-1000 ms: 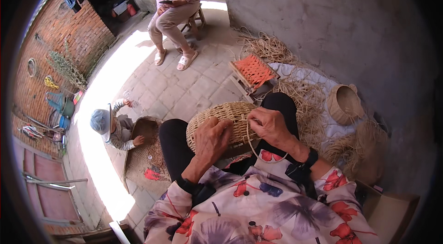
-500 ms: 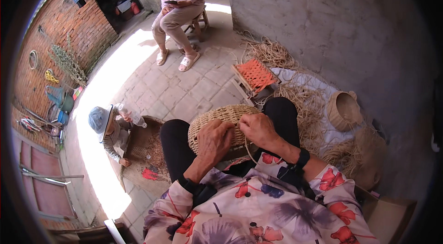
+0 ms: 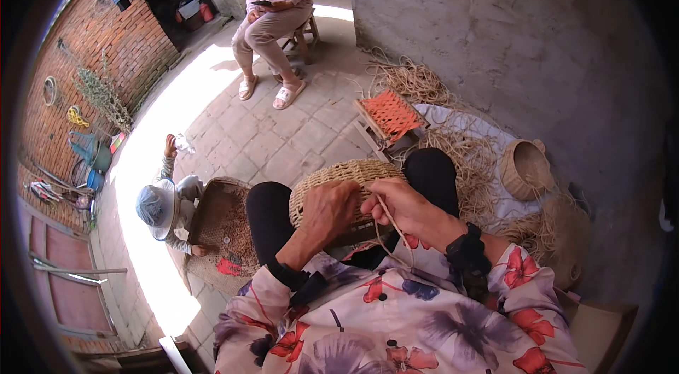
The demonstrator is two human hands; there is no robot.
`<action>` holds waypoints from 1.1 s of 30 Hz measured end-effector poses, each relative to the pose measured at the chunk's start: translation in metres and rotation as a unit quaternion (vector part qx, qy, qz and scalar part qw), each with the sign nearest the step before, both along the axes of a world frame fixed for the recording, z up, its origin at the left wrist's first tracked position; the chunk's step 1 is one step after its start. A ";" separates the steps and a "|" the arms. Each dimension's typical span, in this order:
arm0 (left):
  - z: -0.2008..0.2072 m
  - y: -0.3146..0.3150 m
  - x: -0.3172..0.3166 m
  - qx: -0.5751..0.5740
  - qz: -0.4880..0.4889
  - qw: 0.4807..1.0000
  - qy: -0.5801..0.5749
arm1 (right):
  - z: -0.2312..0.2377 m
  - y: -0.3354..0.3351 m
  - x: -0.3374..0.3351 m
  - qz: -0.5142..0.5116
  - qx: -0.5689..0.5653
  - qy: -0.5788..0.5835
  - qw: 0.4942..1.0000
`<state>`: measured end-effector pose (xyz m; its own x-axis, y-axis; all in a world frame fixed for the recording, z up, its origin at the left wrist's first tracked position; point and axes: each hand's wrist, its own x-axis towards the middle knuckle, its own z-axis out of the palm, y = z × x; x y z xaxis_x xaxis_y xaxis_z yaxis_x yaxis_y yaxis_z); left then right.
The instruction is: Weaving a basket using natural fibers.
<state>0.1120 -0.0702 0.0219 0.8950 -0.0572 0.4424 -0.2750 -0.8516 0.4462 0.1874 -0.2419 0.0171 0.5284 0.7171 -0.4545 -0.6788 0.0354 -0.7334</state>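
Note:
A tan woven basket [image 3: 332, 183] rests across my lap between my knees. My left hand [image 3: 330, 206] is closed at its near edge, the curled fingers pressed against the weave. Just to the right, my right hand [image 3: 397, 203] pinches a pale straw cord [image 3: 382, 213]. From those fingers the cord loops down in front of my shirt. The fingertips of both hands are close together at the basket's edge, and part of the basket is hidden behind them.
A shallow tray [image 3: 204, 217] of small brown bits lies left, with a person in a blue hat [image 3: 152, 206] beside it. Right are an orange-webbed stool [image 3: 391, 117], heaped cord [image 3: 470, 169] and a round basket [image 3: 527, 169]. Another person [image 3: 277, 13] sits ahead.
My right hand has turned and lifted the cord, which now runs over its fingers. My left hand has shifted slightly. The person at the tray has swung a clear bottle outward and leaned down.

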 end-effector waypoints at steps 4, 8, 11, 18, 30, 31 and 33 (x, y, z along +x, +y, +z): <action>0.011 0.005 0.006 0.055 -0.036 0.997 0.047 | -0.006 0.003 0.000 -0.038 -0.003 0.033 0.999; 0.019 0.005 0.018 0.165 -0.033 0.980 0.104 | -0.001 0.004 0.000 -0.040 -0.009 0.038 0.998; 0.020 0.002 0.021 0.221 -0.062 0.971 0.064 | -0.005 0.004 0.000 -0.038 -0.009 0.030 0.999; 0.018 0.003 0.026 0.195 -0.080 0.977 0.022 | 0.013 0.002 -0.004 0.028 -0.068 -0.074 0.994; 0.097 0.025 -0.009 -0.175 -0.065 0.973 0.134 | 0.056 0.021 -0.006 -0.009 0.019 -0.477 0.879; 0.094 0.029 -0.011 -0.176 -0.061 0.973 0.133 | 0.052 0.022 -0.009 -0.005 0.020 -0.477 0.879; 0.085 0.035 -0.016 -0.238 -0.039 0.963 0.118 | 0.044 0.022 -0.012 -0.004 0.060 -0.376 0.925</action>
<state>0.0959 -0.0348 0.1066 0.9750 0.0312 0.2198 -0.1726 -0.5159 0.8391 0.1754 -0.2203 0.0606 0.6678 0.7336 0.1256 0.0226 0.1488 -0.9886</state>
